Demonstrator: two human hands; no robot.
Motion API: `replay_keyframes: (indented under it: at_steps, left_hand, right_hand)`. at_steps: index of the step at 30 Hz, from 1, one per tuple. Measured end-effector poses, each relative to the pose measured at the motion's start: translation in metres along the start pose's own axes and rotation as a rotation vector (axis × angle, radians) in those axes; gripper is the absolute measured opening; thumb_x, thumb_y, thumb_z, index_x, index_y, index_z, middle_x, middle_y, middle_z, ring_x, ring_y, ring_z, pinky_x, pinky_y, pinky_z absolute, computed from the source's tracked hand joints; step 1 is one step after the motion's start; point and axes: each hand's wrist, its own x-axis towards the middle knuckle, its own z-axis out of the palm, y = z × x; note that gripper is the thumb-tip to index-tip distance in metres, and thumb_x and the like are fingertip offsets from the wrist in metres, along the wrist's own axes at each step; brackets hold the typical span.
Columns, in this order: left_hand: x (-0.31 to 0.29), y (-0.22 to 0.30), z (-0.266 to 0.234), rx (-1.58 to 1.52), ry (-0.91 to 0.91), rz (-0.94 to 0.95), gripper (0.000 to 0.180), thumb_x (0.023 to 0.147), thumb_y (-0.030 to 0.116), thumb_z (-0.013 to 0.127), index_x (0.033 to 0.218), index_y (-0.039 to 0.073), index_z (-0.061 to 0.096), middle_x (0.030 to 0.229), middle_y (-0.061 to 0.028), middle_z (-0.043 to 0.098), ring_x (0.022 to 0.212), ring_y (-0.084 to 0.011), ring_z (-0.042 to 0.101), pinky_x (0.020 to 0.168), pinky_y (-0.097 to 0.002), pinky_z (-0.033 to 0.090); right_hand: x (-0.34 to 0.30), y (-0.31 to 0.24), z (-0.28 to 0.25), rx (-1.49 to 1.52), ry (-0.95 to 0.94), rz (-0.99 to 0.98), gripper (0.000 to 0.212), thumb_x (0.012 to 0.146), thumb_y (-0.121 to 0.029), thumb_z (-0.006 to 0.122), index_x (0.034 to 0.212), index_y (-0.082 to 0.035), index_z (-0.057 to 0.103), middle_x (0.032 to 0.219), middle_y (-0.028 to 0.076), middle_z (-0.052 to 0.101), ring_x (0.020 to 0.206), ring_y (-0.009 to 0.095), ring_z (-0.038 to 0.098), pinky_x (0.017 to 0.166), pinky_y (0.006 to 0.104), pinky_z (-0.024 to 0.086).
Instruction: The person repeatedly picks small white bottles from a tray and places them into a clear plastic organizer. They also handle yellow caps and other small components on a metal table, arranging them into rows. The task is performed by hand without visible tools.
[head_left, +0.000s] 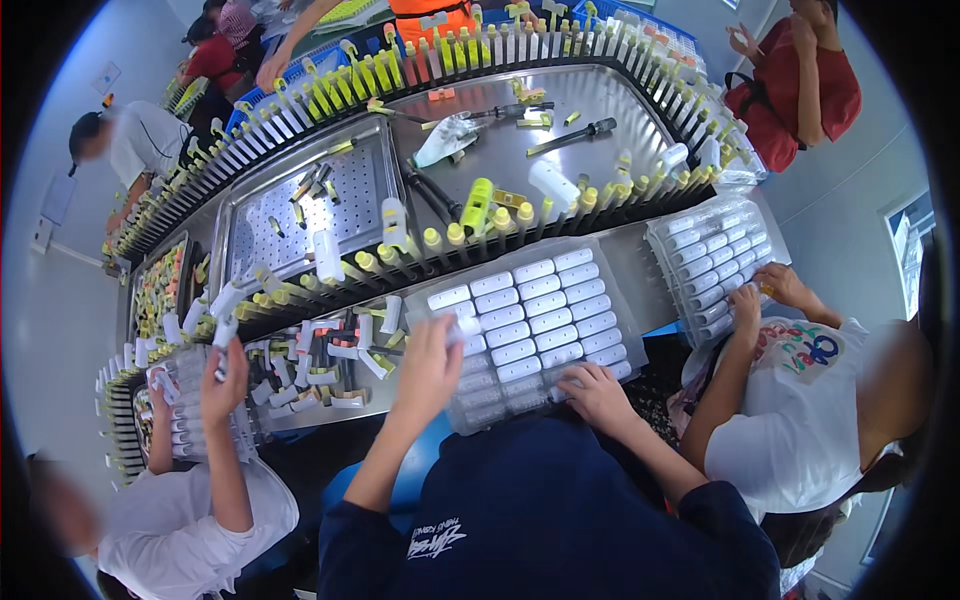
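Observation:
A clear plastic tray [480, 405] lies on the table in front of me, its pockets mostly filled with rows of small white rounded casings [549, 321]. The lower left pockets hold no casings. My left hand [432, 362] is raised over the tray's left side, its fingers closed around a white casing [464, 328], partly hidden by them. Over the tray's near right corner lies my right hand [598, 398], fingers spread, fingertips touching the near row of pockets; I see nothing held in it.
A rack of upright pegs [455, 236] with yellow-tipped parts borders the metal table. Loose white clips [300, 370] are heaped left of my tray. Beyond the rack lie a glove [445, 140] and a perforated tray [300, 215]. Co-workers sit close on my left [215, 505] and right [790, 400].

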Motion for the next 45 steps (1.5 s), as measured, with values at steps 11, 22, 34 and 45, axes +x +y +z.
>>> replay_keyframes:
  at_steps: [11,22,34,45]
  left_hand:
    - [0.163,-0.028,-0.007,0.528,0.265,-0.155,0.036,0.104,0.022,0.063,0.129,-0.003,0.053,0.109,-0.024,0.068,0.101,-0.0452,0.071,0.083,-0.0536,0.06]
    - [0.105,-0.074,-0.061,0.69,0.357,-0.068,0.06,0.091,0.026,0.082,0.143,0.007,0.058,0.135,-0.0209,0.062,0.122,-0.0403,0.064,0.096,-0.0507,0.058]
    - [-0.054,-0.008,0.067,0.113,-0.005,0.191,0.04,0.088,0.006,0.076,0.127,0.003,0.067,0.128,-0.0171,0.066,0.123,-0.0391,0.063,0.108,-0.0497,0.05]
    - [-0.036,0.006,0.143,0.233,-0.053,0.316,0.029,0.092,0.011,0.067,0.12,0.006,0.068,0.113,-0.0134,0.065,0.118,-0.0328,0.064,0.095,-0.0465,0.053]
  right_hand:
    - [0.017,0.009,-0.008,0.145,0.055,-0.092,0.035,0.093,-0.019,0.078,0.126,-0.005,0.071,0.138,0.014,0.066,0.133,0.036,0.06,0.111,0.0488,0.048]
    - [0.21,0.019,-0.157,-0.021,0.491,-0.059,0.033,0.101,-0.015,0.069,0.132,-0.004,0.063,0.121,0.018,0.071,0.118,0.041,0.067,0.103,0.0491,0.052]
    - [0.353,-0.028,-0.093,0.024,0.249,-0.501,0.037,0.094,-0.016,0.076,0.129,-0.006,0.068,0.128,0.012,0.072,0.127,0.034,0.065,0.111,0.0489,0.048]
    - [0.223,-0.074,-0.054,0.189,0.387,-0.466,0.053,0.092,-0.012,0.075,0.143,-0.008,0.064,0.156,0.012,0.058,0.15,0.033,0.051,0.126,0.0566,0.038]
